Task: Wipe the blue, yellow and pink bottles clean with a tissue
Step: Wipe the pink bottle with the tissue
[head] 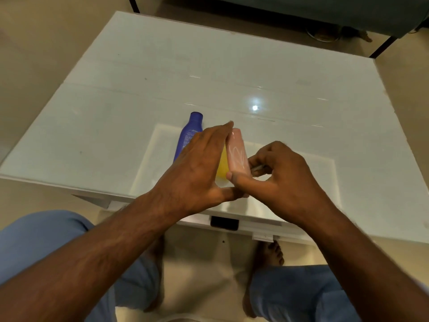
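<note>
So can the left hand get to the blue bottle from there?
Probably yes. The blue bottle lies on the table just past the left hand, with nothing between them. But that hand is busy holding the pink bottle, so it would have to let go first.

The counter (232, 73) has a glossy white top, smooth like glass, that mirrors a bright spot of lamp light and thin streaks. The pink bottle (236, 151) looks like smooth plastic with a soft sheen (white script catches the light on its side). The blue bottle (186, 135) is smooth plastic too, slightly shiny, and the yellow bottle (222, 165) shows a plain, even surface. The trousers (34, 235) are matt blue cloth.
</note>
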`<state>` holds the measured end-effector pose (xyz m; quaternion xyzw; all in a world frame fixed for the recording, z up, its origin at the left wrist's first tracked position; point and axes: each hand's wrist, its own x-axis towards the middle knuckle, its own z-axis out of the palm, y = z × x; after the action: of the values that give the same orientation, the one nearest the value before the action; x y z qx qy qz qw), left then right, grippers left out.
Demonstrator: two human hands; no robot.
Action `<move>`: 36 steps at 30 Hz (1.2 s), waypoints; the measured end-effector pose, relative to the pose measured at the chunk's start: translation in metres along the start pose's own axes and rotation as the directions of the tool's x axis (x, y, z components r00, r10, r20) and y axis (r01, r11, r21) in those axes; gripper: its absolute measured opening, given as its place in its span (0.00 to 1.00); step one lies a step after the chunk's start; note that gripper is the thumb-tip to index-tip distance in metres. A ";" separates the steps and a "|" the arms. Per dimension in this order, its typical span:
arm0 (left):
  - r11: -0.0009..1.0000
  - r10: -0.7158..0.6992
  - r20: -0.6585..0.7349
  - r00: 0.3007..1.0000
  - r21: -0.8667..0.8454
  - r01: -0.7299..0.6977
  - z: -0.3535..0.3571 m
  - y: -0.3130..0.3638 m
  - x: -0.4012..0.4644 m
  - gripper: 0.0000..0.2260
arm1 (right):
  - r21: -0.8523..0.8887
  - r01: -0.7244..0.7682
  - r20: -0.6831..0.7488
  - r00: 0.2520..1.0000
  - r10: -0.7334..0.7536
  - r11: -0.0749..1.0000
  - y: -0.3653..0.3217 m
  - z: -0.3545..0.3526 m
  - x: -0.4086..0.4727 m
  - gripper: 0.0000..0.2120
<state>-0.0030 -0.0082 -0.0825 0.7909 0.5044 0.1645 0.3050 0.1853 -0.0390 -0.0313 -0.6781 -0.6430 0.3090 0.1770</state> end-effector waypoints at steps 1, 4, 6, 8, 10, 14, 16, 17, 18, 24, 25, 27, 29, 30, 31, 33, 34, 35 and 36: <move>1.000 -0.011 0.015 1.000 -0.007 0.011 0.001 -0.001 0.000 0.53 | -0.014 0.005 0.000 1.000 -0.005 1.000 0.002 0.001 0.001 0.22; 0.999 0.051 -0.006 0.999 -0.019 -0.051 0.003 -0.005 0.003 0.59 | -0.028 0.027 -0.014 1.000 -0.027 0.999 0.004 0.001 0.002 0.26; 0.992 0.010 0.064 0.998 -0.123 -0.002 0.001 -0.004 0.005 0.59 | -0.048 0.046 0.002 0.999 -0.046 0.998 0.004 0.003 0.002 0.28; 0.994 -0.015 0.107 0.994 -0.102 0.026 -0.001 -0.001 0.005 0.53 | -0.059 0.068 0.030 0.997 -0.066 0.996 0.005 0.005 0.002 0.29; 0.998 0.044 -0.019 0.999 -0.040 -0.044 -0.001 0.000 0.005 0.51 | -0.015 0.077 0.021 0.997 -0.077 0.997 0.005 0.001 0.002 0.26; 0.988 0.053 -0.093 0.994 -0.142 -0.066 -0.004 0.003 0.002 0.50 | 0.289 0.189 -0.225 0.966 -0.125 0.939 0.015 -0.018 0.010 0.11; 0.985 0.061 -0.094 0.994 -0.153 -0.075 -0.003 0.004 0.001 0.50 | 0.365 0.314 -0.288 0.933 -0.214 0.876 0.019 -0.020 0.012 0.06; 0.983 0.074 -0.096 0.993 -0.164 -0.089 -0.003 0.005 0.001 0.50 | 0.365 0.368 -0.279 0.919 -0.277 0.855 0.019 -0.017 0.012 0.06; 0.979 0.095 -0.094 0.991 -0.173 -0.111 -0.003 0.007 0.001 0.50 | 0.336 0.413 -0.262 0.904 -0.337 0.847 0.019 -0.011 0.011 0.07; 0.965 0.207 -0.101 0.973 -0.143 -0.220 -0.007 0.012 -0.001 0.47 | 0.192 0.524 -0.298 0.837 -0.460 0.830 0.015 -0.001 0.014 0.08; 0.971 0.181 -0.133 0.974 -0.134 -0.199 -0.011 0.011 0.000 0.47 | 0.195 0.541 -0.258 0.833 -0.489 0.818 0.016 -0.003 0.013 0.08; 0.977 0.150 -0.227 0.962 -0.112 -0.179 -0.021 0.008 0.003 0.48 | 0.198 0.575 -0.154 0.818 -0.554 0.794 0.017 -0.003 0.008 0.08; 0.966 0.198 -0.236 0.951 -0.119 -0.231 -0.027 0.006 0.003 0.50 | 0.190 0.586 -0.149 0.810 -0.567 0.788 0.017 -0.003 0.006 0.07; 0.953 0.237 -0.197 0.951 -0.142 -0.267 -0.026 0.009 0.000 0.49 | 0.187 0.584 -0.198 0.810 -0.552 0.790 0.017 -0.004 0.007 0.07; 0.938 0.275 -0.141 0.951 -0.176 -0.298 -0.022 0.011 -0.004 0.50 | 0.179 0.577 -0.256 0.809 -0.529 0.797 0.019 -0.006 0.009 0.06; 0.918 0.317 -0.071 0.946 -0.226 -0.325 -0.014 0.019 -0.009 0.50 | 0.177 0.554 -0.340 0.810 -0.478 0.813 0.021 -0.011 0.015 0.06; 0.919 0.309 -0.076 0.948 -0.233 -0.319 -0.012 0.021 -0.010 0.51 | 0.196 0.545 -0.341 0.817 -0.464 0.815 0.022 -0.013 0.015 0.07; 0.927 0.287 -0.105 0.952 -0.221 -0.304 -0.013 0.020 -0.008 0.51 | 0.225 0.543 -0.320 0.825 -0.465 0.809 0.023 -0.013 0.014 0.08; 0.938 0.258 -0.146 0.955 -0.200 -0.284 -0.016 0.017 -0.004 0.52 | 0.251 0.549 -0.287 0.829 -0.480 0.797 0.023 -0.013 0.012 0.09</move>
<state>-0.0020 -0.0118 -0.0587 0.8035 0.3863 0.3057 0.3342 0.2109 -0.0277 -0.0384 -0.4668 -0.7219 0.2767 0.4295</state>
